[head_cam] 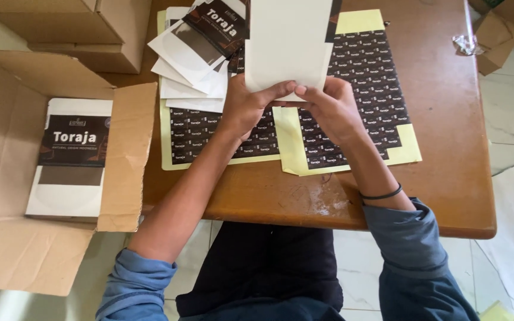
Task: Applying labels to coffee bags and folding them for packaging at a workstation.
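While both hands work at upper centre, the count by size runs:

Table (447,178): one, brown wood, filling the upper right of the frame.

Open carton (7,148): one, at the left, with one white pouch with a dark label (69,160) lying flat inside.

Sticker sheets (364,95): two yellow-backed sheets of small dark labels, side by side on the table.

Loose pouches (191,53): a fanned pile at upper centre; the number is unclear.

Held pouch (288,41): one, plain white, upright above the sheets.

Left hand (246,107): fingers pinched on the held pouch's lower edge.

Right hand (328,104): fingers closed on the same edge, touching the left.
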